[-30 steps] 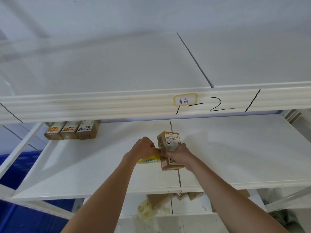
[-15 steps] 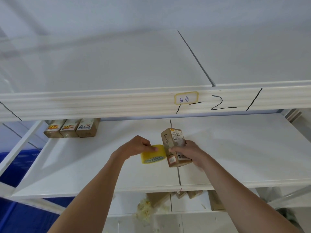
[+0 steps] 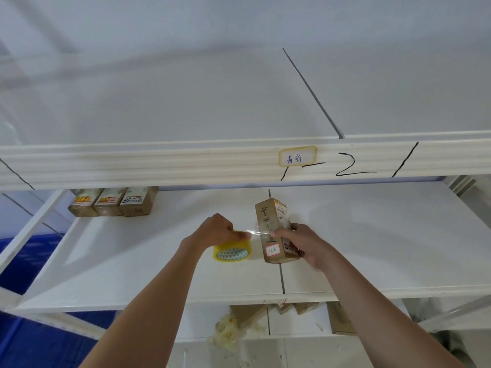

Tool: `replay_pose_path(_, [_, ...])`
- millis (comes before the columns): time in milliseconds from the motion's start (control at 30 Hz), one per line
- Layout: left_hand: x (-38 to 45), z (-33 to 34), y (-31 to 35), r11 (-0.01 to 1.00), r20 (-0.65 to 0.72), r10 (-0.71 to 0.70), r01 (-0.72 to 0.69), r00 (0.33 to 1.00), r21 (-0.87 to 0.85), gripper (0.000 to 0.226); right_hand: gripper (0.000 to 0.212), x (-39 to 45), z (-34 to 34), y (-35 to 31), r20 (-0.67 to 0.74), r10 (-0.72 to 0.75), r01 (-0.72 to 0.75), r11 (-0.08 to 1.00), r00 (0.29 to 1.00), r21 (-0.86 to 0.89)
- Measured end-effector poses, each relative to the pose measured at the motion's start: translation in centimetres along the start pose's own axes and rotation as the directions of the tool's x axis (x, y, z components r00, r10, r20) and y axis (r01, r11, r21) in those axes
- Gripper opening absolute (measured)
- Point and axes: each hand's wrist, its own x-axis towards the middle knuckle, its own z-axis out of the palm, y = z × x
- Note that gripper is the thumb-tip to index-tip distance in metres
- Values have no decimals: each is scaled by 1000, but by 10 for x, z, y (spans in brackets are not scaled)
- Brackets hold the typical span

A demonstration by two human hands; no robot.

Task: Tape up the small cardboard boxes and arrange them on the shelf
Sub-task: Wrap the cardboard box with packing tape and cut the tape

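White metal shelving, with a small cardboard box being taped above the middle shelf (image 3: pixel 398 248).

Over the seam near the shelf's front edge, the right hand (image 3: pixel 303 243) grips the upright cardboard box (image 3: pixel 273 235), fingers curled round its right side. The left hand (image 3: pixel 215 231) pinches the yellow tape roll (image 3: pixel 231 252) from above, a clear tape strip (image 3: pixel 256 233) stretched across to the box. Three taped boxes (image 3: pixel 111 201) sit at the back left corner. The box looks light and stiff; hold it by its long sides, clear of the tape's path. The slick tape could wrinkle or stick to itself.
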Motion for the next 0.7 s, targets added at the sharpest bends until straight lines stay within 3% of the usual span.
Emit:
replay_pose_path(267, [2,3,9,1000,-16,2,-2,1000,-3,58,39,-3,5,-3,121,-38,25,994,992,108])
replay_pose_path(500, [2,2,19,997,7,11,-11,1000,-78,60,28,-3,12,2,205,-30,-37,948,978,315])
replay_pose_path(700, [2,2,18,998,-19,35,-36,999,-50,53,34,-2,14,-6,166,1,-40,971,986,235])
